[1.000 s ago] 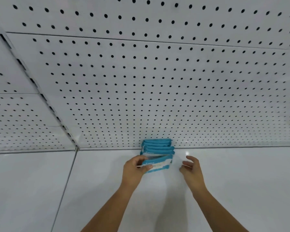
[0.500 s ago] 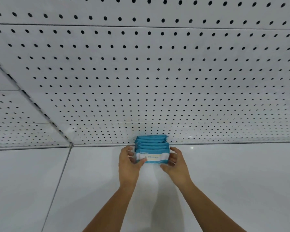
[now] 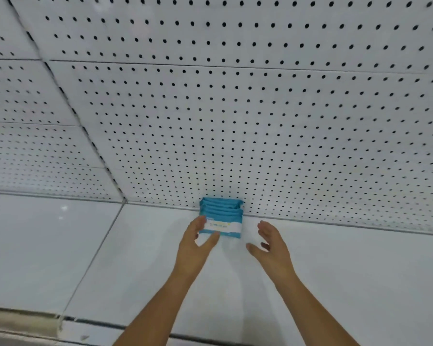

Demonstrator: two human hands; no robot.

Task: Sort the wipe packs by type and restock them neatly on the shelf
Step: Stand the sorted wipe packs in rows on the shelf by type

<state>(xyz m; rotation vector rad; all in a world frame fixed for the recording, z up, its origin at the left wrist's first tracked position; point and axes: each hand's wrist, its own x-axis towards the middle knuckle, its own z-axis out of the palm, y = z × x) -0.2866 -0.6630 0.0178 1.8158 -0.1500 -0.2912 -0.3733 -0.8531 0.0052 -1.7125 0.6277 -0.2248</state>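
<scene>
The right hand (image 3: 273,245) has let go and pulled back from the packs. A moment ago both hands squeezed the row from its two sides. The left hand (image 3: 194,245) has slid back a little too.

The left fingers (image 3: 201,224) are loose and spread, not curled tight. Their tips sit at the left edge of the front pack (image 3: 225,227). The left thumb (image 3: 211,239) lies by its lower left corner. I cannot tell if they press on it. The right hand's fingers are straight and spread and hold nothing. There is a gap between them and the pack.

The blue wipe packs (image 3: 221,211) stand on their edges, one behind the other. Each pack's long side runs left to right. The row itself runs from front to back. The front pack faces the person and shows a white band. The last pack touches the back wall (image 3: 260,133), which is white with rows of small holes.

The packs stand at the back of the white shelf (image 3: 335,283). The shelf is bare on both sides of the row and in front of it. A thin seam (image 3: 98,248) crosses the shelf well to the left of the packs. The shelf's front lip (image 3: 98,323) is down near the arms, well apart from the row.
</scene>
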